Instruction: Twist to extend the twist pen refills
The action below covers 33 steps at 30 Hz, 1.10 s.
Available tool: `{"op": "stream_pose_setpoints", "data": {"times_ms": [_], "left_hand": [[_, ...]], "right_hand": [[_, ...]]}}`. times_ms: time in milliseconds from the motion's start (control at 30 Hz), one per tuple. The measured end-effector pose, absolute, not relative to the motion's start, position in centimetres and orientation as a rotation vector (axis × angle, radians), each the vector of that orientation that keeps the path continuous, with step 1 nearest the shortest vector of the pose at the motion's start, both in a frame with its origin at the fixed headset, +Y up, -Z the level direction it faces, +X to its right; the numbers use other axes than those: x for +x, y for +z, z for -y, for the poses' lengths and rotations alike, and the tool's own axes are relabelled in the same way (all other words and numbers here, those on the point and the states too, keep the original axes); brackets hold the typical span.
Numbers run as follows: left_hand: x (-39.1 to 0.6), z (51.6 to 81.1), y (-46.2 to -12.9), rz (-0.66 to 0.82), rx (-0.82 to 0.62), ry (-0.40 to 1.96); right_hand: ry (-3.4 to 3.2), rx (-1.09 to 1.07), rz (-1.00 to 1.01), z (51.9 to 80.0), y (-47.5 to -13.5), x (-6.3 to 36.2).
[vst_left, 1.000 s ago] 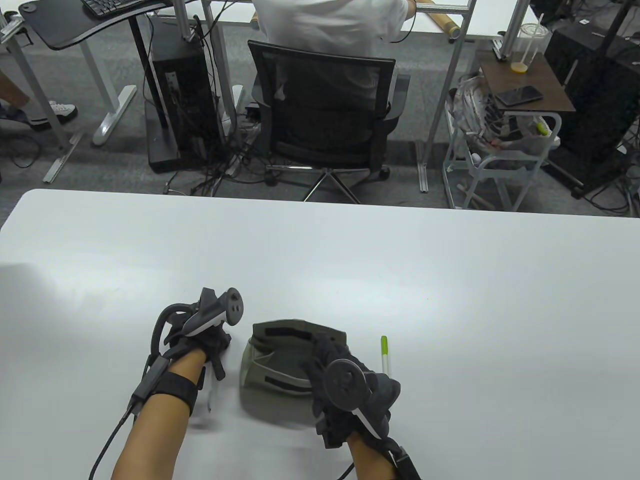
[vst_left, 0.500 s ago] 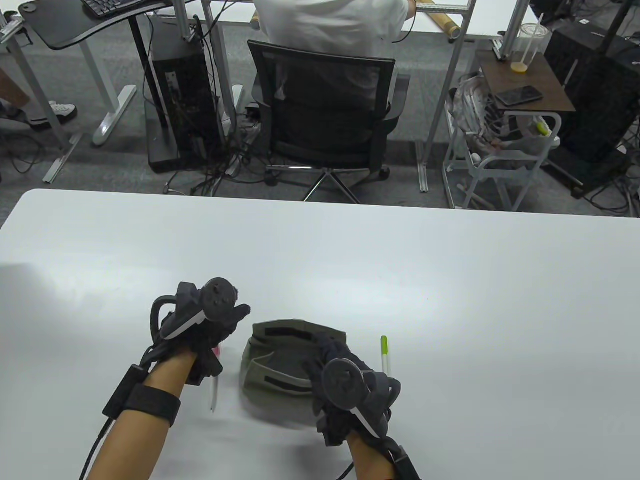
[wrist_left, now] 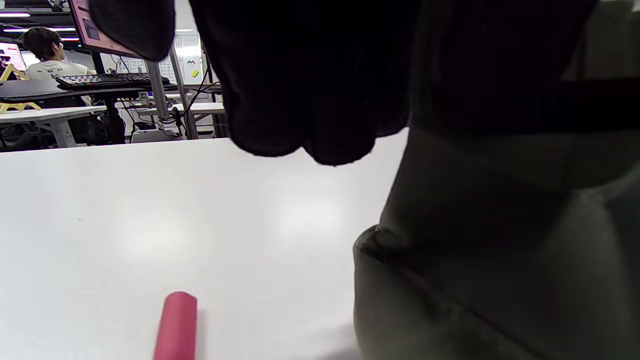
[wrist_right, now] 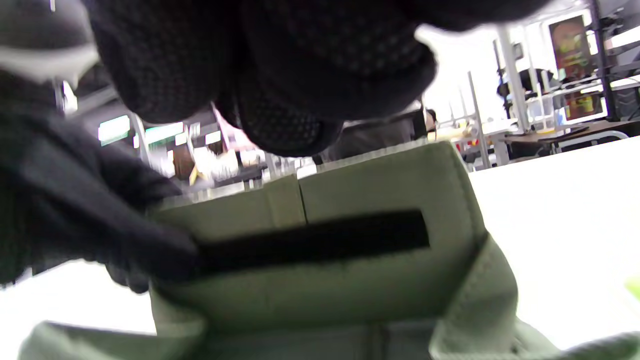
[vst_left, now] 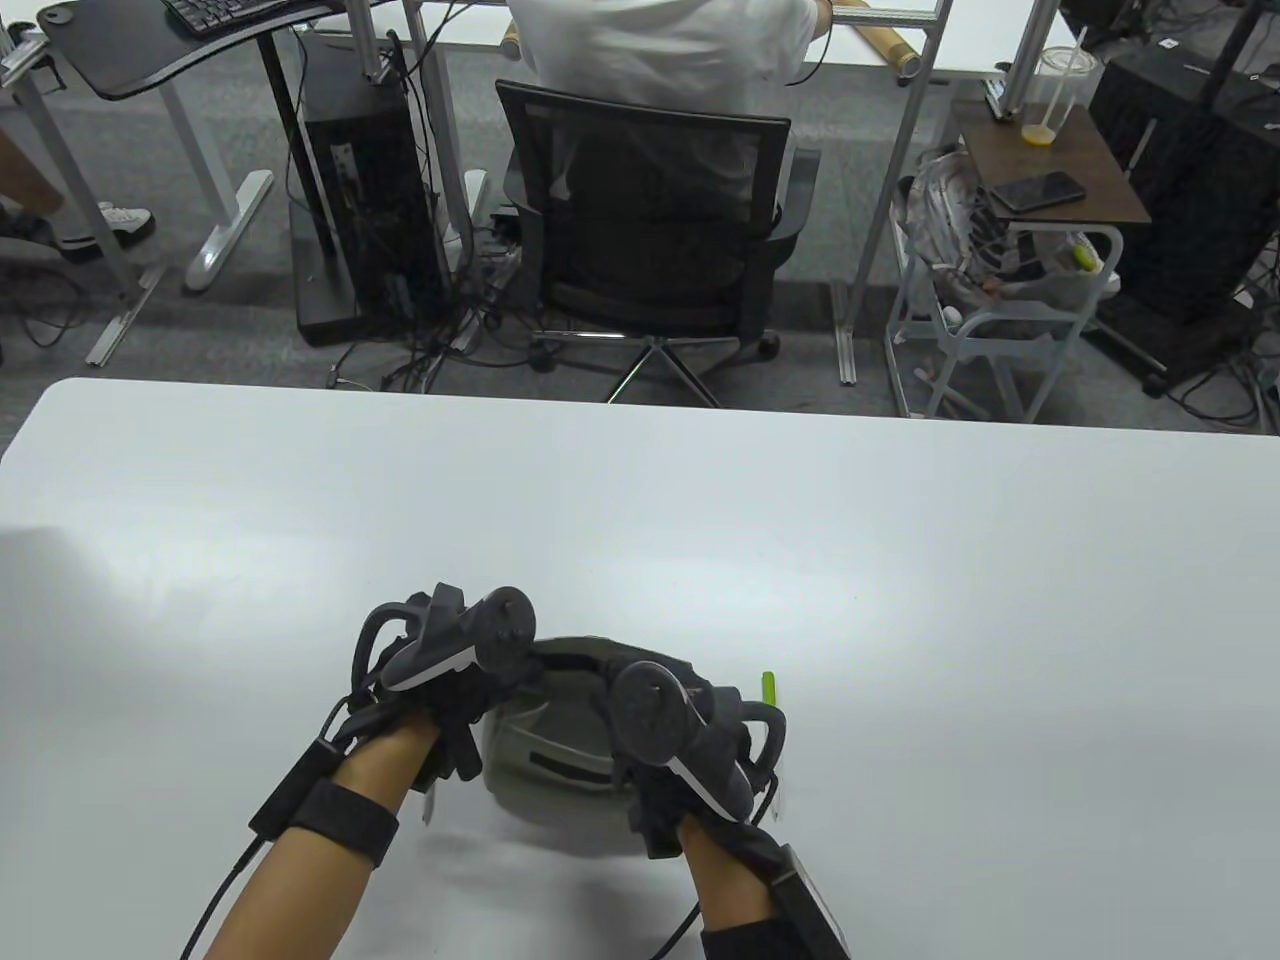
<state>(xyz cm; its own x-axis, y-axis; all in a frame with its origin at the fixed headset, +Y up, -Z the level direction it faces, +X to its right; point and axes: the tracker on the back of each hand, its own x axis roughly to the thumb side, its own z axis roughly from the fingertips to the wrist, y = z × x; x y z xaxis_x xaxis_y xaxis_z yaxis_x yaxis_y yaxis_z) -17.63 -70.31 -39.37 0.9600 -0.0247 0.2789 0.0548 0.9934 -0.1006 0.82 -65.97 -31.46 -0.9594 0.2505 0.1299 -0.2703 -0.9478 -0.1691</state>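
Observation:
An olive green pouch (vst_left: 560,745) with black Velcro strips lies open between my hands. My left hand (vst_left: 500,685) reaches to its left rim; in the right wrist view its glove (wrist_right: 100,225) presses on the flap (wrist_right: 350,280) by the Velcro strip (wrist_right: 320,240). My right hand (vst_left: 690,705) hovers over the pouch's right side with fingers (wrist_right: 280,75) curled; I see nothing in them. A white pen with a pink end (wrist_left: 176,327) lies on the table under my left wrist, its tip showing (vst_left: 428,806). A green-capped pen (vst_left: 768,688) lies right of the pouch, mostly hidden.
The white table (vst_left: 900,600) stretches far back and to both sides. Beyond its far edge stand an office chair (vst_left: 650,230) and a small cart (vst_left: 1010,330).
My left hand let the pink-ended pen down onto the table and moved right to the pouch's rim. My right hand rose and shifted back over the pouch, covering most of the green pen.

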Motion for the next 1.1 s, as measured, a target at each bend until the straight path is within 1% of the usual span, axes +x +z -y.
{"op": "stream_pose_setpoints", "data": {"times_ms": [67, 133, 233, 333, 433, 467, 500, 533, 567, 633, 700, 900, 1100], "left_hand": [[-17.5, 70.4, -39.4, 0.284, -0.072, -0.033], [-17.3, 70.4, -39.5, 0.286, -0.07, -0.042], [-17.2, 70.5, -39.5, 0.287, -0.064, -0.046], [-17.2, 70.5, -39.6, 0.286, -0.052, -0.057], [-17.3, 70.6, -39.7, 0.278, -0.025, -0.068], [-17.2, 70.6, -39.8, 0.28, -0.029, -0.064], [-17.1, 70.6, -39.8, 0.264, -0.036, -0.058], [-17.0, 70.6, -39.8, 0.256, -0.032, -0.061], [-16.9, 70.6, -39.9, 0.256, -0.031, -0.068], [-16.9, 70.6, -40.0, 0.252, -0.036, -0.072], [-17.1, 70.7, -40.0, 0.242, -0.044, -0.051], [-17.1, 70.7, -40.0, 0.245, -0.046, -0.053], [-17.0, 70.8, -40.1, 0.239, -0.052, -0.055]], "right_hand": [[2.949, 0.168, 0.097, 67.0, -32.6, -0.5], [3.041, 0.199, -0.077, 68.5, -33.7, -2.2], [3.105, 0.198, -0.139, 70.3, -34.5, -3.6], [3.148, 0.17, -0.247, 71.9, -34.7, -3.4], [3.235, 0.204, -0.481, 74.0, -34.0, -2.0], [3.258, 0.224, -0.471, 74.2, -33.7, -1.7], [3.22, 0.289, -0.348, 74.4, -33.4, -1.5], [3.209, 0.301, -0.331, 74.5, -33.2, -1.5], [3.209, 0.314, -0.356, 74.8, -32.9, -1.6], [3.242, 0.354, -0.253, 75.1, -32.6, -1.9], [3.256, 0.373, -0.208, 75.2, -32.4, -2.1], [3.214, 0.359, -0.234, 75.4, -32.5, -1.8], [3.225, 0.397, -0.172, 75.4, -32.2, -1.8]]}}
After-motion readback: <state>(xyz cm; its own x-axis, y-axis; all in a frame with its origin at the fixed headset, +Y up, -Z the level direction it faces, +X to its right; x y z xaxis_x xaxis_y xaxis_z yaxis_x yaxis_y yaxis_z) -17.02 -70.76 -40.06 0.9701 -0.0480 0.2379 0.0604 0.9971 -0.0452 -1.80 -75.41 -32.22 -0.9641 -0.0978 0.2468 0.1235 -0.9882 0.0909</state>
